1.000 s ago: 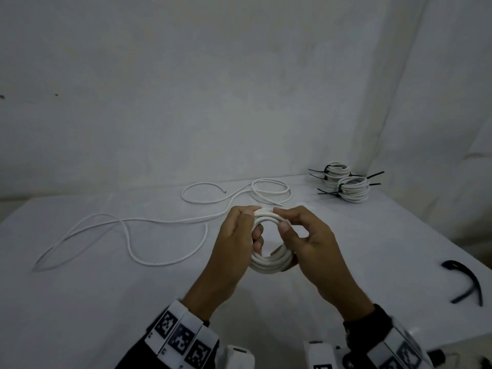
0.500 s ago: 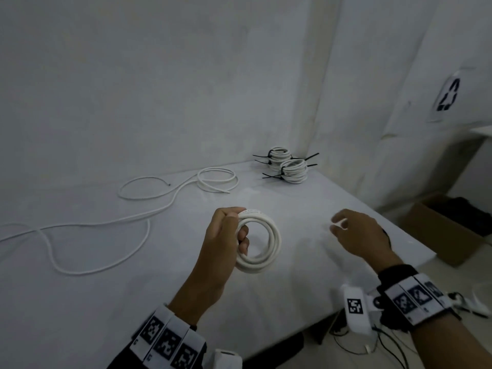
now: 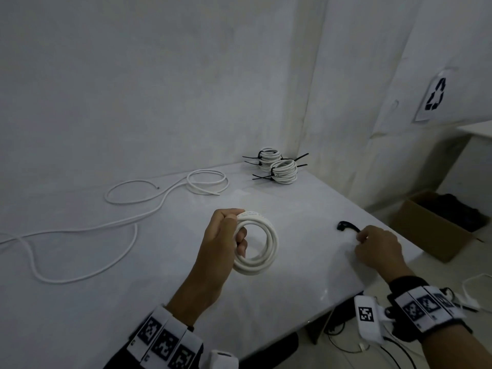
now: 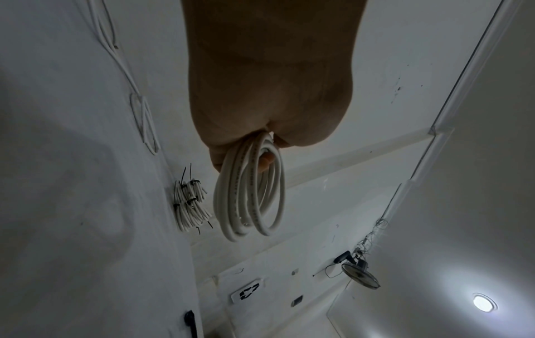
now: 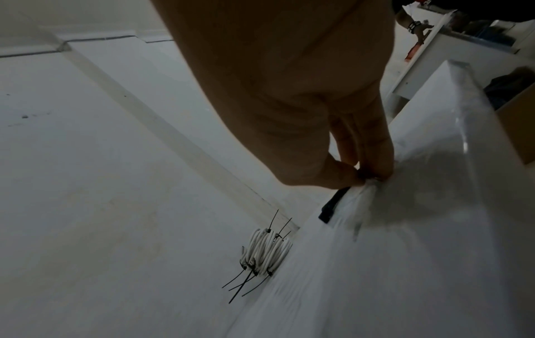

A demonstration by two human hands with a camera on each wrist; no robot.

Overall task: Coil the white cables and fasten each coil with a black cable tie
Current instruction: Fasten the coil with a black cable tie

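White coil (image 3: 257,246) gripped by left hand (image 3: 221,246), right hand (image 3: 378,249) (free before) now pinching black cable tie (image 3: 347,226)

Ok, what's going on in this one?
A person is bundling white cables. The left hand holds a freshly wound coil above the table, not yet tied. The right hand pinches a black cable tie near the table's right edge. Two tied coils sit at the back corner; loose cable remains.

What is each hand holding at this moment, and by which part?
The left hand grips the white cable coil at its near-left side, fingers through the centre. The right hand pinches one end of a black cable tie on the table.
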